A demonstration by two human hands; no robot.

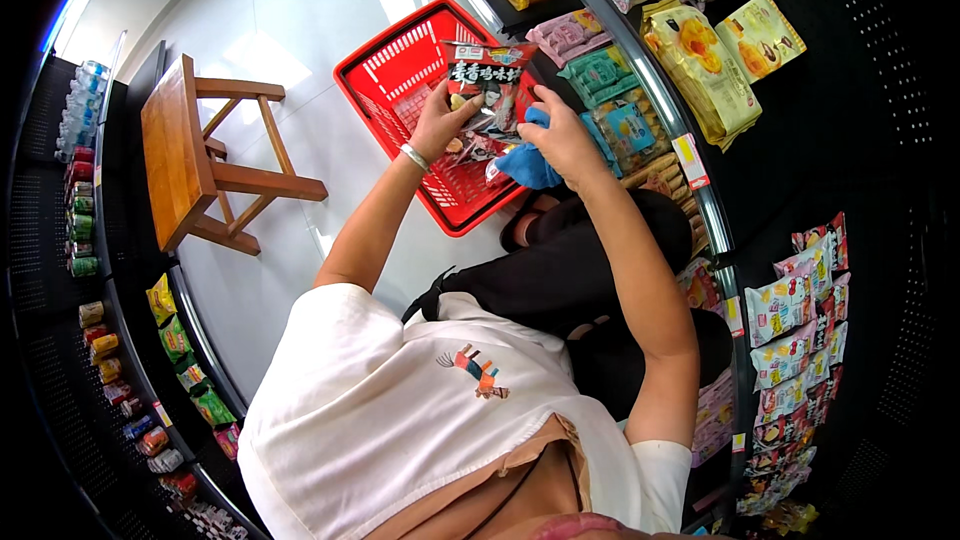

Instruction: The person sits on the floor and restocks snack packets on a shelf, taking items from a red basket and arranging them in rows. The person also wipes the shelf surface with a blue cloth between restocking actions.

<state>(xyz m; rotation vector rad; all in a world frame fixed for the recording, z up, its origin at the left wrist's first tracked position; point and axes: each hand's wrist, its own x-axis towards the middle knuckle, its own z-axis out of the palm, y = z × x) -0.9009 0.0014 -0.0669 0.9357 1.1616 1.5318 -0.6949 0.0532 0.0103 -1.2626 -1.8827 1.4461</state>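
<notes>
My left hand (438, 126) grips a black and red snack bag (488, 72) by its left side, thumb across the front. The bag is held up over a red plastic shopping basket (376, 128) that stands on the floor. Deeper in the basket, below the held bag, lies another red and dark snack bag (470, 148). A crumpled blue cloth (530, 167) hangs from my right hand (566, 146), which is closed around it. This hand is just right of the snack bag, its index finger pointing toward the bag's edge.
Right of the basket, a black store shelf (712, 210) holds packaged snacks, with a large yellow pastry bag (700, 70) on an upper level. A wooden stool (180, 160) stands on the tiled floor at left. Beyond it, another shelf (130, 360) carries cans and bags.
</notes>
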